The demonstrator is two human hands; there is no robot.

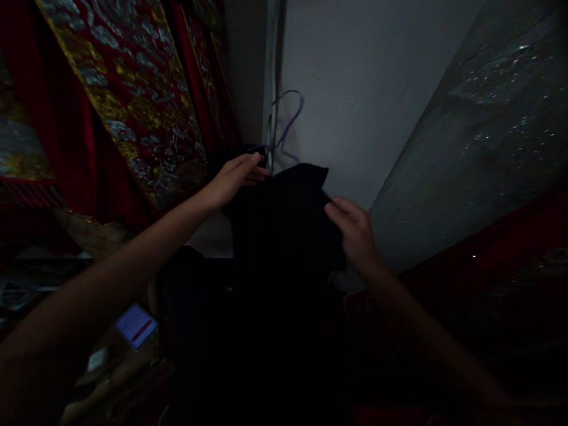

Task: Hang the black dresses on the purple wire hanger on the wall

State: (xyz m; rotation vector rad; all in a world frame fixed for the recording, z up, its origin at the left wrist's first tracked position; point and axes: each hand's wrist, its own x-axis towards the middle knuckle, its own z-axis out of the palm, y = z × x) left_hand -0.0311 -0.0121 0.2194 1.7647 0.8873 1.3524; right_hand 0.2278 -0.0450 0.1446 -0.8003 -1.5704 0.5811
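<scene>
A black garment point(284, 236) hangs in front of me on a thin purple hanger point(288, 127), whose hook curves up against the wall. It is so dark that its folds and lower edge cannot be made out. My left hand point(237, 176) is at the garment's upper left, near the hanger's base, fingers curled and closed on the dark cloth. On the other side, my right hand point(352, 228) pinches the garment's right edge between thumb and fingers, just below a pointed corner of cloth.
Red cloth with gold and silver embroidery point(146, 106) hangs at the left. A pale wall point(355, 89) stands behind the garment. Glittering sheer fabric point(483, 136) spreads at the right. A phone with a lit screen point(136, 325) lies at lower left among dim clutter.
</scene>
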